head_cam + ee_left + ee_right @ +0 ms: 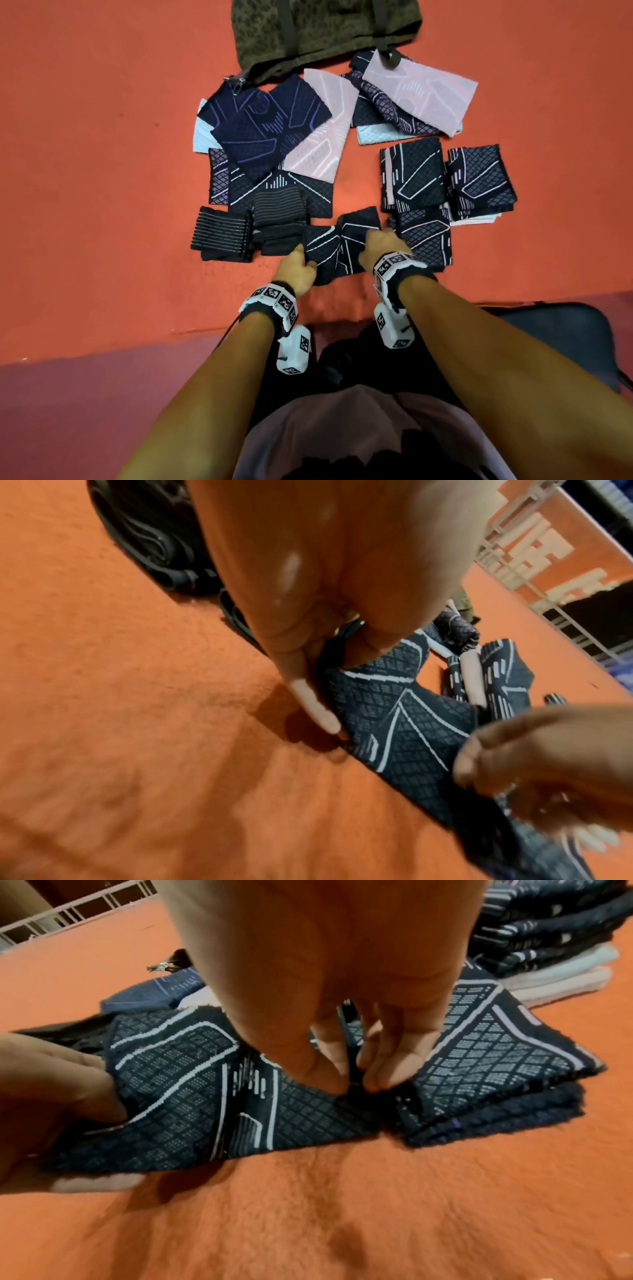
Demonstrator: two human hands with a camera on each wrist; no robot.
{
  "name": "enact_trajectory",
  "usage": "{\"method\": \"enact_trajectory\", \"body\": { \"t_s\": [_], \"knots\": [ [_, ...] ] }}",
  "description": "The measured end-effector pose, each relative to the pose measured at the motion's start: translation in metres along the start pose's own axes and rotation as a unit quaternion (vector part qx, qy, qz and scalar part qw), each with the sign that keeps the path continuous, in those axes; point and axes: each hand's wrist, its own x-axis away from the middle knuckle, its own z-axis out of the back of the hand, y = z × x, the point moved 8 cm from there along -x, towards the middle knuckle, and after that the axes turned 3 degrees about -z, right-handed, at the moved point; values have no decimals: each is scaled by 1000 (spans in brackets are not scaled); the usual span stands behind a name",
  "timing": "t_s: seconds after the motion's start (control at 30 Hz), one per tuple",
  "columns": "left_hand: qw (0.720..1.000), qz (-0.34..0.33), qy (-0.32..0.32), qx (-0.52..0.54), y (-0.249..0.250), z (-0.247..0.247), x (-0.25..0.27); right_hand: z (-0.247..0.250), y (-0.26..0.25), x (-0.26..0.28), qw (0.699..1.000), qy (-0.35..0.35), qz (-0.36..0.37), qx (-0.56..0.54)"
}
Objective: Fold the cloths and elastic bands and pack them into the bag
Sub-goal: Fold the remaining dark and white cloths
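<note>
Dark patterned cloth (337,245) lying on orange surface (102,171) just ahead of the body, between both hands, partly bunched at its middle. Left hand (297,270) at cloth's left edge, thumb on top and fingers (99,1180) curled beneath, lifting that edge slightly. Right hand (380,248) on cloth's right part, fingertips (380,1077) and thumb pinching a ridge of fabric close to the centre. Black ribbed elastic bands (222,234) just left of left hand, nearly touching the cloth's left edge. Folded stack of dark cloths (424,236) just right of right hand, its near corner close to the cloth's right edge. Loose unfolded cloths (274,137) in navy, pink and pale blue spread farther off, overlapping. Camouflage bag (318,31) at far edge, zipper end (239,82) toward the pile. Bare orange stretch wide open on the left, narrower strip along near edge below the hands.
</note>
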Motion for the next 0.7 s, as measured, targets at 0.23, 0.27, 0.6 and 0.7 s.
{"method": "enact_trajectory", "body": {
  "t_s": [0.23,0.27,0.6,0.7],
  "knots": [
    [989,97,9,110,-37,-15,11,-30,-54,0,981,-97,145,-83],
    [988,108,39,104,-46,-12,10,-36,-57,-3,979,-108,155,-79],
    [962,53,132,235,-6,-25,2,-29,-39,-27,971,-128,203,0],
    [969,10,93,227,22,-45,-14,-16,-28,-35,976,-98,192,-37]
  ]
}}
